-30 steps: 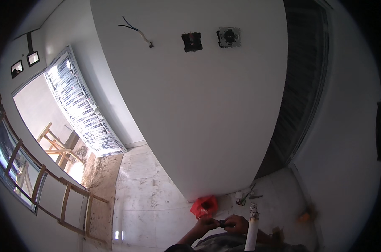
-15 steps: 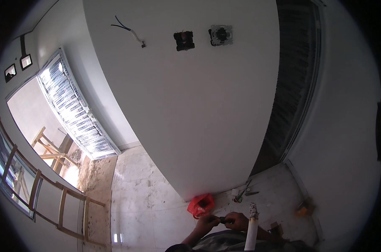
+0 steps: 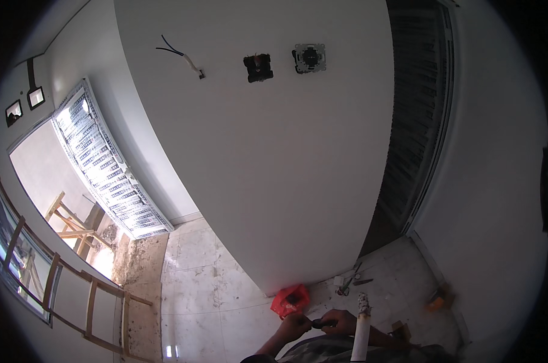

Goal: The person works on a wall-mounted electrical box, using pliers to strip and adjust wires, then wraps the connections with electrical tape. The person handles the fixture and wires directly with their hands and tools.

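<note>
Low in the view, my left hand and my right hand meet over my lap, fingers closed. Between them is a small dark object, too small to name, pinched by the right fingers; the left fingertips close at its other end. Just beyond the left hand lies a red plastic bag on the floor, with something dark in its mouth. A burning cigarette with a long ash tip stands large in front of my right forearm and hides part of it.
Ahead, the white wall carries loose wires, an open socket box and a mounted switch frame. Tools lie at its foot. An orange-and-dark item sits right; a wooden ladder leans left.
The view has tilted slightly, so the wall fittings sit lower and a little left. My hands have shifted slightly around the small dark object, and more of it shows at the right fingers.
</note>
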Demonstrator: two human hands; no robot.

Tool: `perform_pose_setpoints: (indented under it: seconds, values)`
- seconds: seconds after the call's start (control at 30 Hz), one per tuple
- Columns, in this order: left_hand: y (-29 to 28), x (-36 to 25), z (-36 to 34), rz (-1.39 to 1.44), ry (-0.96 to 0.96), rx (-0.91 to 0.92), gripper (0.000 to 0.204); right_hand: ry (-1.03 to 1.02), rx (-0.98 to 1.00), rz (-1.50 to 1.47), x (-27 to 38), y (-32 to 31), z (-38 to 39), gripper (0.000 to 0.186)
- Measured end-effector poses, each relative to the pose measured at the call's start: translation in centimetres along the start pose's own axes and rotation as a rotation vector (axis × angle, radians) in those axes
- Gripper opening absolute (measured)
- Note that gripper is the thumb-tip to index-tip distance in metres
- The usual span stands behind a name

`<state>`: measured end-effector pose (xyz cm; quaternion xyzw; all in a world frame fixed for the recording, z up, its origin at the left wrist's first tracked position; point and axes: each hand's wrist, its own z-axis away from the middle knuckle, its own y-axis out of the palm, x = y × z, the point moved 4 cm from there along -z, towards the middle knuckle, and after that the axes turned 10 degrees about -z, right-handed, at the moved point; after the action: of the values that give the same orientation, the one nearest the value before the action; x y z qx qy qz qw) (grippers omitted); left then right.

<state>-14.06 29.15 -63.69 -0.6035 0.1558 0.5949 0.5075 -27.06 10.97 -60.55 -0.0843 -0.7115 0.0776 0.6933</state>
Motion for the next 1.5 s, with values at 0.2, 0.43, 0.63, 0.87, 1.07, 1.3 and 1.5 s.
perform_pose_setpoints:
  seconds: [0.2, 0.43, 0.63, 0.87, 1.07, 1.3, 1.5]
  values:
    - [-0.9, -3.7, 0.8, -0.241, 0.101, -0.042, 0.024, -0.097, 0.103, 0.086, 3.5, -0.1, -0.8, 0.035]
    - [-0.7, -6.5, 1.9, -0.324, 0.314, -0.241, 0.024, -0.061, 0.041, 0.047, 2.2, 0.4, -0.6, 0.035]
    - [0.0, -3.9, 1.7, -0.030, 0.201, -0.202, 0.020, -0.082, -0.065, 0.102, 1.7, 0.2, -0.2, 0.032]
    - [-0.2, -2.8, 1.6, 0.206, 0.060, -0.069, 0.021, -0.092, -0.092, 0.048, 2.1, -0.1, 0.3, 0.032]
    - [-0.2, -1.1, 1.8, 0.221, -0.030, 0.008, 0.026, -0.110, -0.025, 0.017, 2.2, 0.0, 0.2, 0.032]
    - [2.1, 0.0, 1.9, 0.205, 0.022, -0.092, 0.027, -0.104, 0.005, 0.020, 2.6, -0.9, 0.3, 0.030]
    - [0.6, -1.3, 1.0, 0.413, 0.001, -0.203, 0.030, 0.125, -0.100, -0.016, 2.7, -0.5, -1.4, 0.029]
